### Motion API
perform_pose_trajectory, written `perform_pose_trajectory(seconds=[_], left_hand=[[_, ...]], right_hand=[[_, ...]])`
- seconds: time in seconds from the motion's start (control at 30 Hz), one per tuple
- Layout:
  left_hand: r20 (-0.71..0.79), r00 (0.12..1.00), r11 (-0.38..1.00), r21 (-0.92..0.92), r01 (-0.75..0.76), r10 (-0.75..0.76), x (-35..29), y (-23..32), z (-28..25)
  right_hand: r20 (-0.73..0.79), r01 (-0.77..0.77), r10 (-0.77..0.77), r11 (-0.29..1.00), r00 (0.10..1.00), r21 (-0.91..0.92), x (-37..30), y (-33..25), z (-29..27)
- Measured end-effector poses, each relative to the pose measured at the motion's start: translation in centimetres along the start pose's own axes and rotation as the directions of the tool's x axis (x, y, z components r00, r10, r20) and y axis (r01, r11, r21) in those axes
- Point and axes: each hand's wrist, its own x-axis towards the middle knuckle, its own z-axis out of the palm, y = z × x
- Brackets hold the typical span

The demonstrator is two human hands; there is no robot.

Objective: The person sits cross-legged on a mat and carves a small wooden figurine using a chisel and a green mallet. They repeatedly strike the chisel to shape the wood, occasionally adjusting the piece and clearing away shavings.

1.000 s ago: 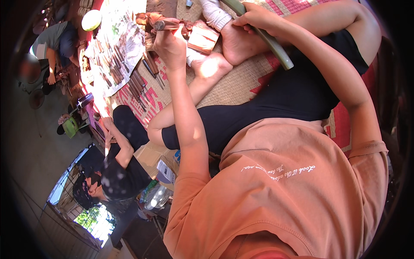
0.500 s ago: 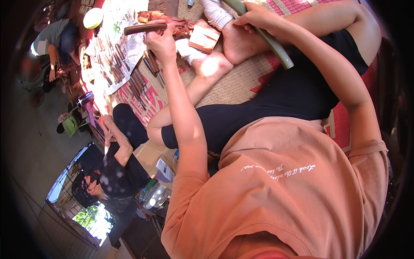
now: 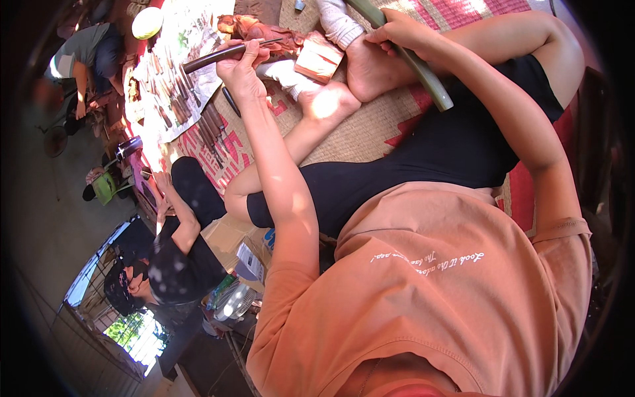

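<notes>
My left hand (image 3: 239,71) is shut on a chisel with a dark handle (image 3: 210,58), held level, its thin blade reaching toward a reddish wood carving (image 3: 259,30). My right hand (image 3: 399,31) grips a long olive-green stick (image 3: 433,81) that lies across my bare right foot (image 3: 370,69). A small pale wood block (image 3: 319,58) sits between my feet, next to the left foot in a white sock (image 3: 291,74). I sit on the ground in an orange shirt and black shorts.
Several dark-handled carving tools (image 3: 182,99) lie spread on a sheet over a red patterned mat (image 3: 225,155). A woven mat (image 3: 370,135) is under my legs. A person in black (image 3: 178,255) sits to my left beside a cardboard box (image 3: 225,235). Another person (image 3: 83,59) crouches farther off.
My left hand has shifted slightly left and down with the chisel, and its dark handle now sticks out farther to the left. My right hand and the stick have stayed put.
</notes>
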Motion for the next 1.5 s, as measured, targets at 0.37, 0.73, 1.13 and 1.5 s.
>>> perform_pose_trajectory(seconds=[0.37, 0.73, 1.13, 1.5], left_hand=[[0.044, 0.955, 0.902, 0.317, -0.292, 0.293, -1.6, -1.8, 1.7], [0.16, 0.896, 0.667, 0.617, -0.419, 0.414, -1.4, -1.9, 2.1], [-0.027, 0.983, 0.959, 0.226, -0.17, 0.181, -0.8, -1.8, 2.0], [-0.088, 0.996, 0.981, 0.192, -0.015, 0.032, 0.0, -2.1, 1.2]], right_hand=[[-0.018, 0.011, -0.011, 1.0, 1.0, 0.011, -0.6, -0.5, 0.1], [0.023, 0.021, -0.021, 1.0, 1.0, -0.01, -0.2, -0.3, -0.4], [0.028, 0.023, -0.023, 1.0, 0.999, 0.008, -0.2, -0.3, -0.3], [0.023, 0.013, -0.013, 1.0, 1.0, -0.002, -0.7, -0.7, -0.2]])
